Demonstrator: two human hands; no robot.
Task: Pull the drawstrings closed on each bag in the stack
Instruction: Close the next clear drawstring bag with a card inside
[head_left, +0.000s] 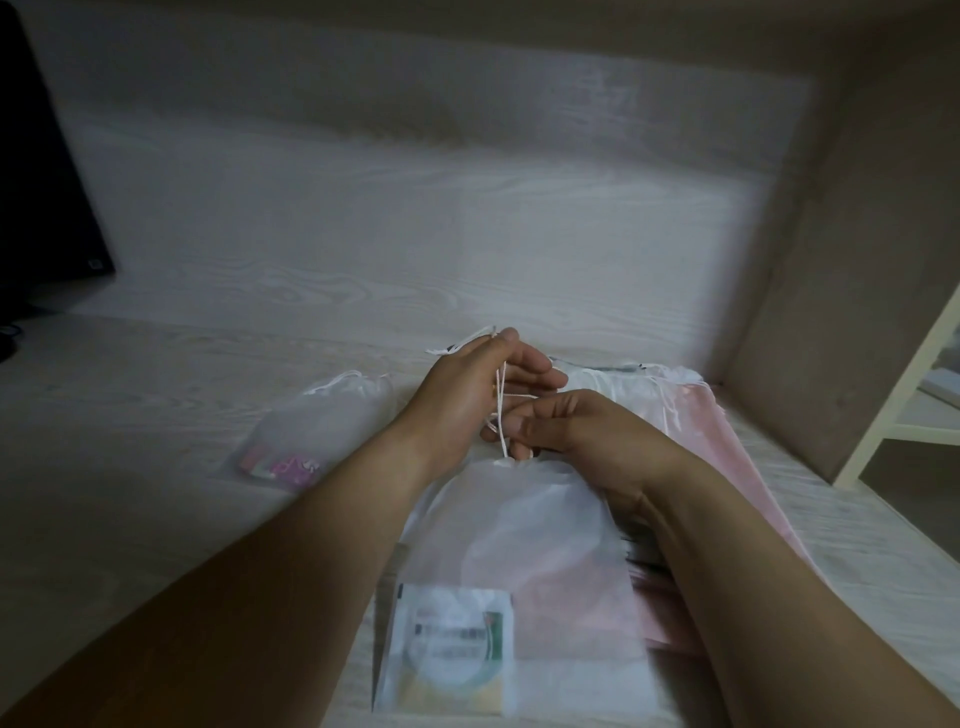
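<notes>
Two hands are working a drawstring bag (524, 525) on the counter (182, 405).
The left hand (467, 395) is pinching the white drawstrings (501, 410) taut; the right hand (576, 426) is gripping the gathered neck.

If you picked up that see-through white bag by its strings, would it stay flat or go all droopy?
Probably droopy: the white bag is thin, see-through fabric, already gathered into wrinkles at its neck where the drawstring runs out. It looks light, though the flat packet inside would likely slide to the bottom. It shouldn't roll, since it lies flat on the table.
</notes>
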